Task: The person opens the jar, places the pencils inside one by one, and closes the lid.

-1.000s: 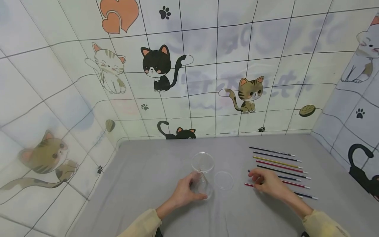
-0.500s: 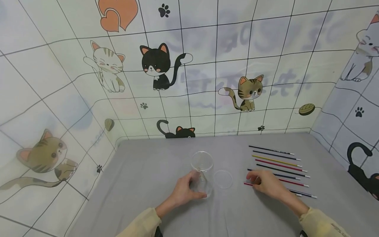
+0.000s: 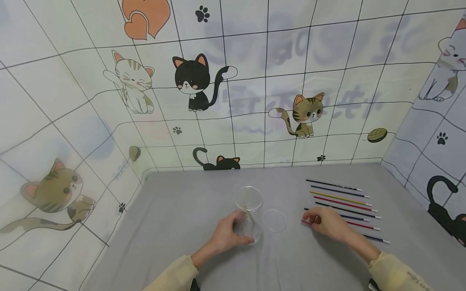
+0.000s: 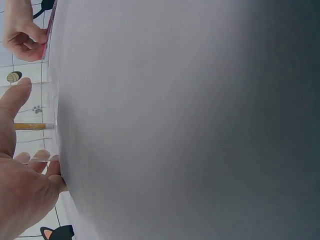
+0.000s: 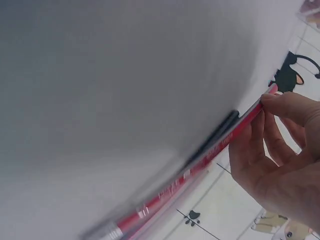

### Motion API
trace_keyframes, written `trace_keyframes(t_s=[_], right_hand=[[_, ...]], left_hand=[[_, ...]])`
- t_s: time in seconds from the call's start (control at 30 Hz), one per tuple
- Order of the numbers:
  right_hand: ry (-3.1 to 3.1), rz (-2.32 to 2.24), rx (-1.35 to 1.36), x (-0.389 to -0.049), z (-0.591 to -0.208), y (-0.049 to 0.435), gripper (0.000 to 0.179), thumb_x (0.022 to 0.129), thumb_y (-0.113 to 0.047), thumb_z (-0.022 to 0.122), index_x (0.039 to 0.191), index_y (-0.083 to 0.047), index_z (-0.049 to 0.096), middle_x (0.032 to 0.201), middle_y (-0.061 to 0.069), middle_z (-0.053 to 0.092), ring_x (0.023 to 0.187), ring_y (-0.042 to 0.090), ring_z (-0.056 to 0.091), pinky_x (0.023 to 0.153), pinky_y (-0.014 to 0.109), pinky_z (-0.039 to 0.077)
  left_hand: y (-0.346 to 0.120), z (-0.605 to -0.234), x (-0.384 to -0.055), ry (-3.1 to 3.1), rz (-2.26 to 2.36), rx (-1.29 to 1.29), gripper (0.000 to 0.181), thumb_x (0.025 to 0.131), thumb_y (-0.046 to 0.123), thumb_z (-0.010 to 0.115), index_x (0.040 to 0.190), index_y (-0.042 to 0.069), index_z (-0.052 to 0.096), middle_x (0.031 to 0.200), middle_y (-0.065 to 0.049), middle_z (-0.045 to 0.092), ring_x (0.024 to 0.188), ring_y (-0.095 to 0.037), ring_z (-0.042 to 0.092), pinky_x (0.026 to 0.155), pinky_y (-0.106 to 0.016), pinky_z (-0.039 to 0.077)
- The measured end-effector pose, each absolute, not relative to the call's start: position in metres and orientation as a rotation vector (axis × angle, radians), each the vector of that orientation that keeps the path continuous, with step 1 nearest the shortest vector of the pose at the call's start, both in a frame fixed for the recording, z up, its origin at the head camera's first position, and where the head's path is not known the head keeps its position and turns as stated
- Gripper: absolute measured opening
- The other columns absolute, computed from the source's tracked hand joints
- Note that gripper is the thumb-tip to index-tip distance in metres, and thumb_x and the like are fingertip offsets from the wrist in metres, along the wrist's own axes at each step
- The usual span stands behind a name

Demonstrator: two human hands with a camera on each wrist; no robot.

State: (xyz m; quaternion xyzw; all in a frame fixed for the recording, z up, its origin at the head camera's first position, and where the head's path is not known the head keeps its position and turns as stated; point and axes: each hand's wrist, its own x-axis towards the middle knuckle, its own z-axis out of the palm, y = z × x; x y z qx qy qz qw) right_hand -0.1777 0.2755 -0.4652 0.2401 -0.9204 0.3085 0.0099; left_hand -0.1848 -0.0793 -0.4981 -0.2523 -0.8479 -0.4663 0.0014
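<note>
My left hand [image 3: 227,232] grips the lower part of a clear cylindrical jar [image 3: 249,202], thumb on the near side and fingers round the far side. The jar stands upright with its mouth uncovered. A yellow pencil [image 4: 31,126] stands inside, eraser end down, as the left wrist view shows. My right hand [image 3: 329,222] pinches a red pencil [image 5: 220,144] near its unerasered end, between thumb and fingertips. The pencil's white eraser end points away from the fingertips. Beside the jar lies a clear round lid [image 3: 274,220].
Several pencils lie in a slanted row on the right, among them a yellow pencil [image 3: 340,197] and a dark pencil [image 3: 333,183] at the back. Grey cloth [image 3: 182,202] covers the table. A cat-print curtain [image 3: 251,101] surrounds its back and sides.
The red pencil's end has risen off the cloth between my right fingertips, and its eraser end has left its place among the row. My left hand and the jar have stayed still.
</note>
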Motion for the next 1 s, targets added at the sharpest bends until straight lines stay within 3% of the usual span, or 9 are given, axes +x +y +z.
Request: trace_keyframes(t_s=[0.3,0.6,1.0], right_hand=[[-2.846,1.149,0.709,-0.184,-0.434,0.281,0.027,0.083,0.010,0.069,0.107,-0.004,0.070,0.088,0.004,0.063,0.074,0.013,0.060,0.055,0.026,0.050],[-2.766,1.237,0.727,-0.190,-0.388,0.269,0.030,0.088,0.006,0.066,0.113,-0.009,0.069,0.092,0.003,0.064,0.081,0.019,0.062,0.060,0.028,0.052],[-2.711,1.356,0.698,-0.199,-0.340,0.242,0.031,0.092,0.000,0.066,0.123,-0.007,0.065,0.098,0.005,0.065,0.087,0.020,0.061,0.063,0.028,0.051]], left_hand=[[-0.080,-0.499,-0.186,-2.666,-1.467,-0.800,0.069,0.067,0.023,0.095,0.125,0.012,0.060,0.117,-0.008,0.066,0.111,-0.023,0.062,0.098,-0.041,0.050],[-0.079,-0.499,-0.185,-2.657,-1.463,-0.794,0.065,0.066,0.022,0.095,0.121,0.010,0.061,0.112,-0.004,0.067,0.108,-0.019,0.062,0.097,-0.038,0.050],[-0.079,-0.498,-0.184,-2.676,-1.466,-0.779,0.068,0.067,0.022,0.095,0.124,0.012,0.060,0.116,-0.008,0.066,0.111,-0.024,0.061,0.099,-0.041,0.049]])
